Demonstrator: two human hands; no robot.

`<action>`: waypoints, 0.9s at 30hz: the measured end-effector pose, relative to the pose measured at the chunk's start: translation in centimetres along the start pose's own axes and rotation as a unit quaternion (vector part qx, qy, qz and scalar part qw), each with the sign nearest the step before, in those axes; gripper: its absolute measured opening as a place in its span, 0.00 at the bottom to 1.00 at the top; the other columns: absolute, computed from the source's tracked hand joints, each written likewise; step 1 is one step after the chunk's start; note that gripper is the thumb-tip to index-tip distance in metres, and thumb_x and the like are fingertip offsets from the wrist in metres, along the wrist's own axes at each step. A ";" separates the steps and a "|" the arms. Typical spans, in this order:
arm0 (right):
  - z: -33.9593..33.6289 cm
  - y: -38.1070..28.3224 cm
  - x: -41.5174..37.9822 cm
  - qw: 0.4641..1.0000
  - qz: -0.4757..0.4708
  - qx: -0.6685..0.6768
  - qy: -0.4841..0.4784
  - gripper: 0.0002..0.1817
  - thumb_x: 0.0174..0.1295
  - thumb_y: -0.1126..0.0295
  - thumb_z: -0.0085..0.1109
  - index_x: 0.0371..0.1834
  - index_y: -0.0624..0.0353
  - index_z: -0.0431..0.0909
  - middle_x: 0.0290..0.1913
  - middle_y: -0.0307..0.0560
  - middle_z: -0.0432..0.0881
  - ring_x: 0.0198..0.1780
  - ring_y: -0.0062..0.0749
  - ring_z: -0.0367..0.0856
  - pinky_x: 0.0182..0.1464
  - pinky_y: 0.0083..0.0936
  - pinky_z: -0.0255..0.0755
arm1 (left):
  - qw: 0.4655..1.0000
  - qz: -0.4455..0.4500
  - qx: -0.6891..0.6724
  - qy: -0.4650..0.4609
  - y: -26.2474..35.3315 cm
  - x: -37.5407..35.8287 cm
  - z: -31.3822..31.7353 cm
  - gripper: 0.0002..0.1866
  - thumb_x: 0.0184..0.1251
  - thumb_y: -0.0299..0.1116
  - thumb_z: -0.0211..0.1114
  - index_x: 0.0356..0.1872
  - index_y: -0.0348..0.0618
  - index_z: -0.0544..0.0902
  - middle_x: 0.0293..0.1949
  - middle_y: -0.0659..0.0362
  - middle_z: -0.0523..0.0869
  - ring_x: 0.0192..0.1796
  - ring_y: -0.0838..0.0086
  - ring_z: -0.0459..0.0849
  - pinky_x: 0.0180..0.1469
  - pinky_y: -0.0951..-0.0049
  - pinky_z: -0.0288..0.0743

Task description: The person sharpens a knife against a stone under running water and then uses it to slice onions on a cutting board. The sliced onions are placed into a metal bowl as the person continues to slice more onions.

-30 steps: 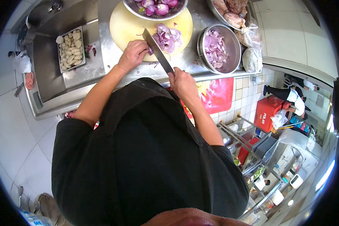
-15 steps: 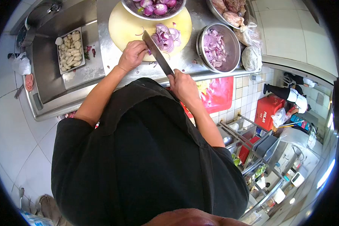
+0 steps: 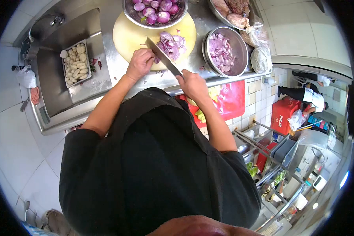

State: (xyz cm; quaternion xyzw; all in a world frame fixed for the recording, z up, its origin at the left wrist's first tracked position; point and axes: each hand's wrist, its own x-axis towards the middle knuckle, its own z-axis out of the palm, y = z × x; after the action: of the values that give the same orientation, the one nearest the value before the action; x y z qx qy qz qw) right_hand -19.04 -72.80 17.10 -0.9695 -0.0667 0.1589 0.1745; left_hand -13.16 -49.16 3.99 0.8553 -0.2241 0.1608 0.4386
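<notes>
My right hand (image 3: 193,85) is wrapped around the handle of a large kitchen knife (image 3: 163,56). The blade lies across a round yellowish cutting board (image 3: 124,37), between my left hand and a pile of sliced red onion (image 3: 173,44). Curled fingers of my left hand (image 3: 141,64) press down at the board's near edge against the blade's left side. A bit of purple onion (image 3: 157,60) shows by those fingertips; most of it is hidden. Beyond the pile, a colander (image 3: 155,24) of whole peeled red onions overlaps the board.
Right of the board stands a steel bowl (image 3: 243,59) of sliced onion, with plastic bags (image 3: 261,60) and a bowl of meat (image 3: 236,20) beyond. The sink (image 3: 51,78) at left holds a tray of pale peeled pieces (image 3: 75,65). A red board (image 3: 234,100) sits lower right. People stand farther right.
The whole view has shifted slightly, bringing more of the colander into sight. Both hands keep their grips, and the knife stays beside the onion pile with only a small change in position.
</notes>
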 end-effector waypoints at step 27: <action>-5.5 14.3 -14.0 0.937 0.197 -0.095 0.272 0.13 0.58 0.64 0.72 0.44 0.54 0.83 0.33 0.53 0.88 0.36 0.51 0.89 0.39 0.46 0.79 | 0.925 0.029 0.031 -0.377 14.0 19.5 15.5 0.42 0.77 0.65 0.54 0.80 0.43 0.66 0.81 0.42 0.61 0.83 0.42 0.56 0.84 0.44 0.48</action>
State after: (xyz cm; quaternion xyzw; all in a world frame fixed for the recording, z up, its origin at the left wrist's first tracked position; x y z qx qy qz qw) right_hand -29.30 -90.43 20.84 -0.9815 0.1604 -0.0866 0.0581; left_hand -2.73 -73.81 13.97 0.8594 -0.3922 -0.1538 0.2899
